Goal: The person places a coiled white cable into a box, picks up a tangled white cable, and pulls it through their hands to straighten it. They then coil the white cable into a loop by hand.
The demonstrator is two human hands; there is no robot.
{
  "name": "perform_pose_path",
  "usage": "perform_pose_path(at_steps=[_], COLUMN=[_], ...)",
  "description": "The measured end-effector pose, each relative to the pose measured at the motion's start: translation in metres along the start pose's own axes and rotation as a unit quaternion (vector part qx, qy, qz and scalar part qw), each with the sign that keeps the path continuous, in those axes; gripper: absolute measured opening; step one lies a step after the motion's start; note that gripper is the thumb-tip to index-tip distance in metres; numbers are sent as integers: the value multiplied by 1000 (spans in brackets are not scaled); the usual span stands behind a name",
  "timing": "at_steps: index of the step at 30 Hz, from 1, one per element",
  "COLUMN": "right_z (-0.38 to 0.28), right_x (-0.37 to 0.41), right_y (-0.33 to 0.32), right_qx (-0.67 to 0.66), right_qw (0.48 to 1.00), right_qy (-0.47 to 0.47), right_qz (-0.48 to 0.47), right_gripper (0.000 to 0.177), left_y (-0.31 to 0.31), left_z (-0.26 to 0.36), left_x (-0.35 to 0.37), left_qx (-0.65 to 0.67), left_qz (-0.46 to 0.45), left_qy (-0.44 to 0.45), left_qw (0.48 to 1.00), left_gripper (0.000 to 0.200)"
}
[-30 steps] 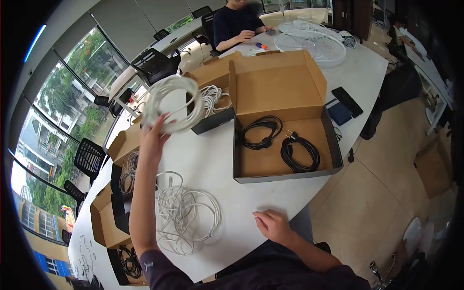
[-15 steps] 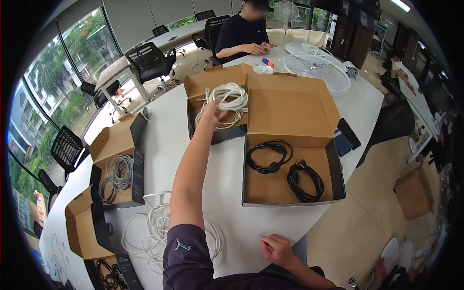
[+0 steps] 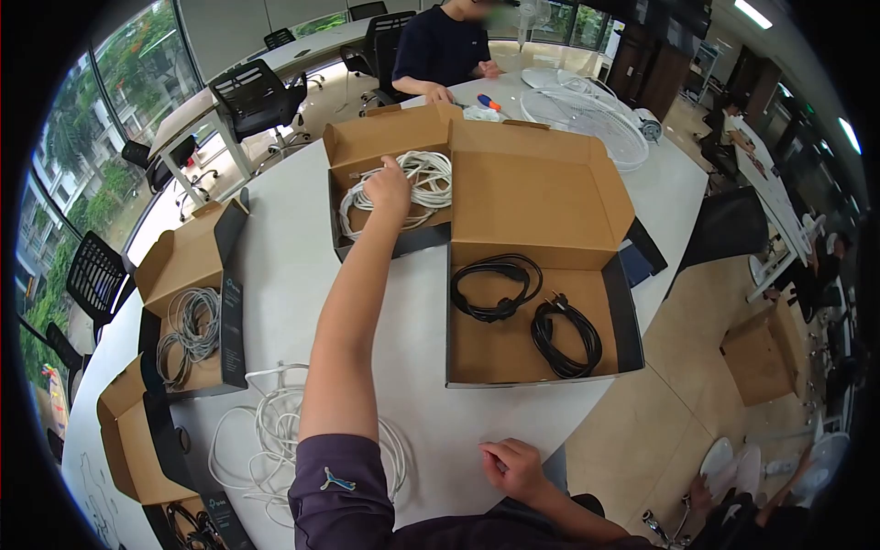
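My left hand (image 3: 389,190) reaches into the far open cardboard box, over the left side of a coiled white cable (image 3: 429,176). Its fingers look partly extended and the coil lies to their right; the fingertips are partly hidden. More white cable loops lie beneath in the same box (image 3: 417,240). My right hand (image 3: 518,469) rests near the table's front edge, fingers curled with nothing visible in them. Loose white cable (image 3: 275,431) spreads on the table, partly covered by my left arm.
A larger open box (image 3: 550,374) holds two black cables (image 3: 566,339). On the left, one box (image 3: 234,335) holds a grey cable (image 3: 191,323); another (image 3: 128,440) holds black cables. Across the white table (image 3: 284,266) a person (image 3: 445,50) sits near fan parts (image 3: 587,124).
My left hand has lowered the coiled white cable into the far box and appears to have let it go. My view has shifted slightly; my right hand stays by the table edge.
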State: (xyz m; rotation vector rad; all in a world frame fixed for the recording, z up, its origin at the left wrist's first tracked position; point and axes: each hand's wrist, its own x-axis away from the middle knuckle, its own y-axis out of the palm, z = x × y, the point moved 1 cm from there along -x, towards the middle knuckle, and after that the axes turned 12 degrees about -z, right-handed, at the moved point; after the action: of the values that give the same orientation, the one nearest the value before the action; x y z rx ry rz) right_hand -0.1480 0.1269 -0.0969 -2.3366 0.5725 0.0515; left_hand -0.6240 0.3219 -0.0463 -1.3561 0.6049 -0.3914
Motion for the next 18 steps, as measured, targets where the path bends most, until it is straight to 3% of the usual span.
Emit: perform_pose_path(at_steps=[5, 6, 9, 12, 18], right_z=[-3, -4, -5, -2, 0], right_x=[-1, -2, -3, -4, -4], right_y=[-3, -4, -5, -3, -1], right_qx=[7, 8, 8, 11, 12], right_qw=[1000, 1000, 1000, 1000, 1000], right_qy=[2, 2, -2, -9, -5], right_qz=[2, 0, -2, -2, 10], right_gripper=[14, 14, 14, 14, 15], left_y=[-15, -10, 21, 44, 56], left_z=[-12, -15, -24, -23, -23], left_x=[13, 9, -9, -15, -20], left_qx=[1, 28, 12, -13, -32], left_qz=[103, 60, 61, -67, -140], left_qy=[177, 188, 229, 194, 168], left_qw=[979, 980, 972, 979, 975], left_gripper=[67, 68, 73, 74, 71])
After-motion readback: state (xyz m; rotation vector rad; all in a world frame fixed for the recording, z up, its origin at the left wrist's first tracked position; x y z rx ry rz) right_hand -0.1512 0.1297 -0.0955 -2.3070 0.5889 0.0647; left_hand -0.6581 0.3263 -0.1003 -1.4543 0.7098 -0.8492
